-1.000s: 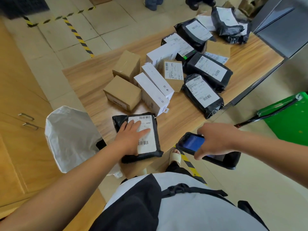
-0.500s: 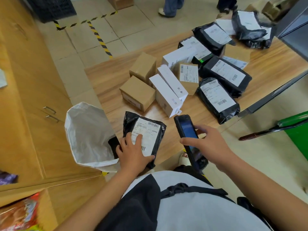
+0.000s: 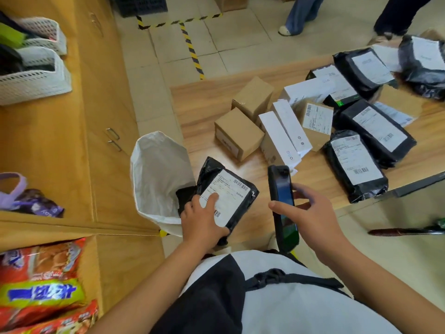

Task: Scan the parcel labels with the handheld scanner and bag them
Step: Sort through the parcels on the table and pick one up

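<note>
Head view: label print on the black parcel [image 3: 237, 180] is too blurred to read, and its near corner is hidden under the left hand [image 3: 202, 222]. Left fingers grip the parcel, one on the label, at the surface [image 3: 199, 112] edge beside the open white bag [image 3: 156, 174]. Right hand [image 3: 310, 213] fingers wrap the scanner [image 3: 280, 186], screen up. Other parcels [image 3: 356, 162] crowd far right.

A pale wooden table [image 3: 199, 109] is carrying a spread of parcels; two plain brown cardboard boxes [image 3: 237, 135] are sitting close together near its left end; two long white boxes [image 3: 277, 136] are lying side by side just to their right; a labelled brown box [image 3: 315, 124] is resting against those; several black mailer bags [image 3: 366, 191] are lying with white labels [image 3: 356, 160] facing up toward the right, some overlapping at the far end.
</note>
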